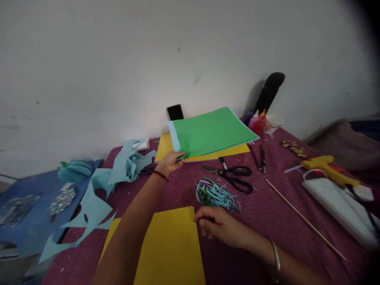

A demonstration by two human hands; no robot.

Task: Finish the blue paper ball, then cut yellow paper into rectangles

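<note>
My left hand (pixel 173 161) pinches the near left corner of a green paper sheet (pixel 210 132), with light blue paper (pixel 174 136) showing along its edges. Under these sheets lies a stack with yellow paper (pixel 164 147) on it. My right hand (pixel 218 225) hovers by the right edge of a yellow sheet (pixel 172 245) at the front of the table; its fingers are loosely curled and apart, with nothing visible in them. Just beyond that hand is a heap of blue and green paper shreds (pixel 218 194). Black-handled scissors (pixel 234 173) lie beside the shreds.
Blue paper offcuts (pixel 92 209) trail over the table's left edge. At right lie a wooden stick (pixel 303 217), a yellow glue gun (pixel 320 162), a white power strip (pixel 335 202) and peanuts (pixel 293 148). A paper cup (pixel 272 123), paint bottles (pixel 259 125) and a phone (pixel 175 112) stand near the wall.
</note>
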